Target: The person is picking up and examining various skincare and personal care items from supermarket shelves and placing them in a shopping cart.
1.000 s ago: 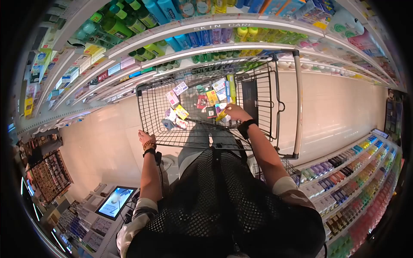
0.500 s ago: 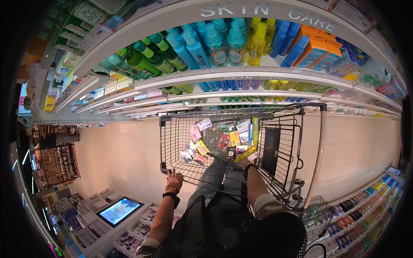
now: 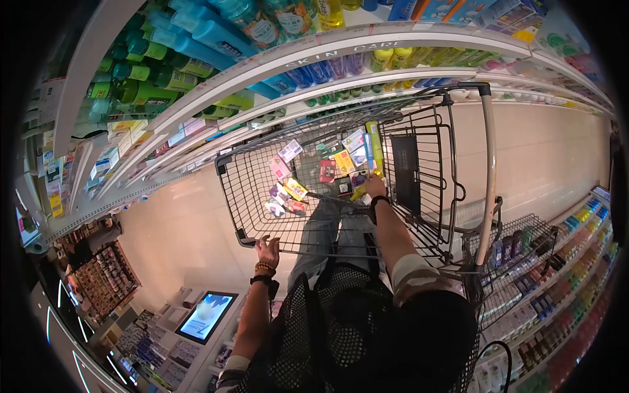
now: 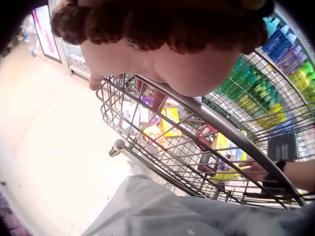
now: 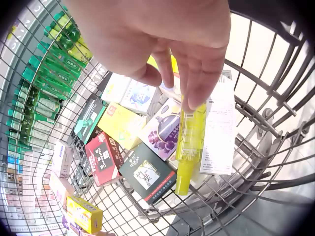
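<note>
In the head view, the left hand (image 3: 267, 250) rests on the near rim of the black wire shopping cart (image 3: 242, 241). Seen from the left wrist, its fingers hang over the rail (image 4: 216, 118). Inside the cart, the right hand (image 3: 375, 186) is at a yellow spray bottle (image 3: 358, 192). The right wrist view shows fairly straight fingertips touching this bottle (image 5: 191, 142), with the thumb apart from it. Around the bottle lie a dark box (image 5: 147, 173), a red box (image 5: 103, 160), a purple-and-white box (image 5: 162, 130) and a white box (image 5: 218, 130).
Shelves (image 3: 393, 39) of bottles and boxes run along the cart's far side. More boxes, one yellow (image 3: 296, 189), lie at the cart's left end. A lit screen (image 3: 206, 317) stands at lower left. A wire basket (image 3: 524, 243) with bottles is at right, beside another product shelf.
Over the last second, the left hand has shifted along the cart's rim. The right hand has stayed at the yellow bottle. The head view has tilted toward the shelves and back.
</note>
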Tool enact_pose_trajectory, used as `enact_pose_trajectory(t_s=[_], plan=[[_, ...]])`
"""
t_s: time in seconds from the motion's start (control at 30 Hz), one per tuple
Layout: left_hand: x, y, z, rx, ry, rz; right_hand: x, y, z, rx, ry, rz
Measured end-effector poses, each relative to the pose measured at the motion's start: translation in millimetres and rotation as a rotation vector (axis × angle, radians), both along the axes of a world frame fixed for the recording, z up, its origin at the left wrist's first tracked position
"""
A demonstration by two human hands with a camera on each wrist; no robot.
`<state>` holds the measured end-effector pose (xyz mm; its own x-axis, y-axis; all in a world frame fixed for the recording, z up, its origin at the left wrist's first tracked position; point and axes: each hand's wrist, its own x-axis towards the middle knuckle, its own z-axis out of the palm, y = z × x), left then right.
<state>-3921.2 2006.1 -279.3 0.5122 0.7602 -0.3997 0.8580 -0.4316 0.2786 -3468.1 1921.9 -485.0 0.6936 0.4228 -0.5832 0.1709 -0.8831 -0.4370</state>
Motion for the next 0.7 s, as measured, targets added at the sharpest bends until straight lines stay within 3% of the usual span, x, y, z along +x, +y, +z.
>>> enact_pose_trajectory(t_s=[0.03, 0.1, 0.13, 0.23, 0.27, 0.33, 0.37, 0.43, 0.47, 0.57, 0.63, 0.7], plan=[[-2.4, 1.2, -3.4, -0.004, 0.004, -0.002, 5.5, 7.5, -6.2, -0.004, 0.004, -0.002], [2.3, 0.9, -1.5, -0.004, -0.009, 0.029, 12.1, 6.4, -14.4, -0.030, 0.168, -0.203], [4.2, 4.8, -0.9, -0.004, -0.007, 0.025, 8.9, 10.7, -19.5, 0.018, 0.516, -0.672], [7.3, 17.3, 2.5, 0.000, -0.015, 0.006, -13.4, 15.3, -31.3, 0.002, 0.759, -0.836], [15.1, 19.9, 7.5, -0.004, -0.012, 0.004, -22.1, 15.1, -40.6, 0.003, 0.761, -0.839], [19.6, 17.8, 6.0, -0.001, -0.017, -0.003, -38.6, 12.8, -64.9, -0.153, 0.809, -0.467], [19.9, 15.0, 5.6, 0.001, -0.024, -0.006, -41.4, 8.5, -59.5, -0.151, 0.811, -0.470], [21.4, 11.0, 10.6, -0.055, 0.006, 0.002, -45.2, 9.0, -42.9, -0.243, 0.532, -0.339], [23.6, 9.7, 13.2, -0.037, 0.001, 0.011, -49.4, 1.6, -78.6, -0.280, 0.504, -0.301], [27.0, 7.4, 5.6, -0.012, -0.004, 0.049, -48.0, 5.9, -102.0, -0.380, 0.235, -0.057], [32.6, 16.6, 4.5, 0.005, -0.046, 0.050, -36.8, 36.7, -56.8, -0.375, 0.294, -0.165], [20.1, 8.8, 4.2, 0.010, -0.045, 0.067, -53.0, 32.8, -41.4, -0.288, 0.169, -0.167]])
